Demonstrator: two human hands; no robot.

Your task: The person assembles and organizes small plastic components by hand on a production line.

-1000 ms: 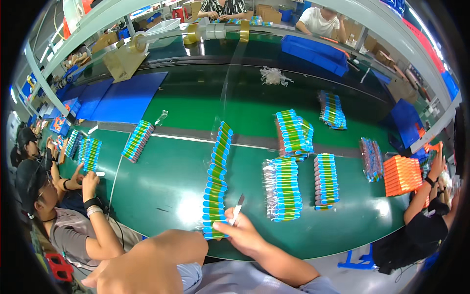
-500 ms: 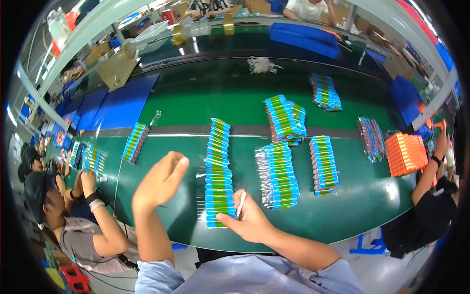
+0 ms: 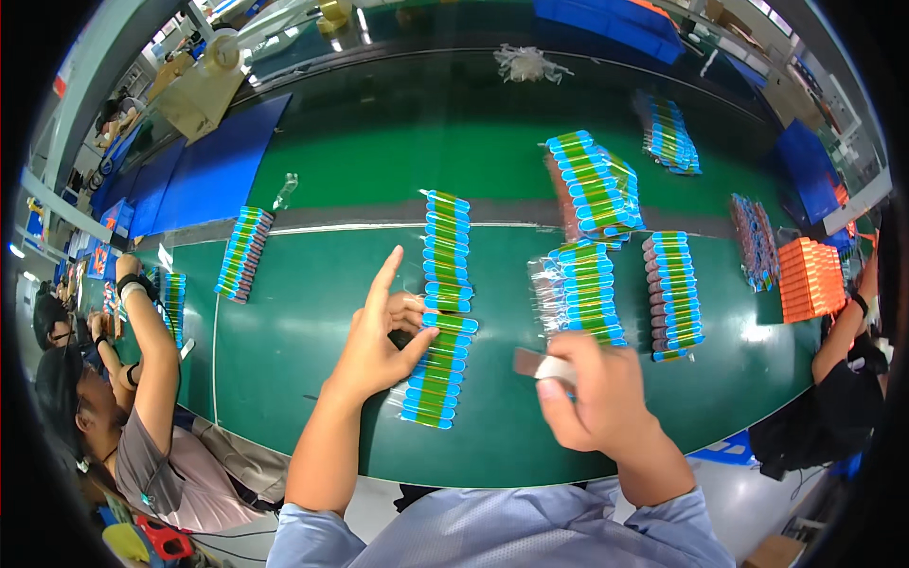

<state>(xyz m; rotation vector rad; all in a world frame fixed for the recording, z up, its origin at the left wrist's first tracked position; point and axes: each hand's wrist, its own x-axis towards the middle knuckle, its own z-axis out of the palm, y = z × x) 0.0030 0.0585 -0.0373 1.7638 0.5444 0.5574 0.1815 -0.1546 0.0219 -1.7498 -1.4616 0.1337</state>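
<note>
Left hand point(image 3: 379, 333): pinching packet strip point(image 3: 443, 355)
Right hand point(image 3: 598, 390): gripping cutter point(image 3: 551, 369)
Feel: seeming light, bendy — maybe slippery
Hold: best pinching side edges

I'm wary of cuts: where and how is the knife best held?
Probably by the knife's white handle, coming from the right, as the right hand does: the flat, dark blade sticks out to the left, so that approach keeps fingers off it.
</note>
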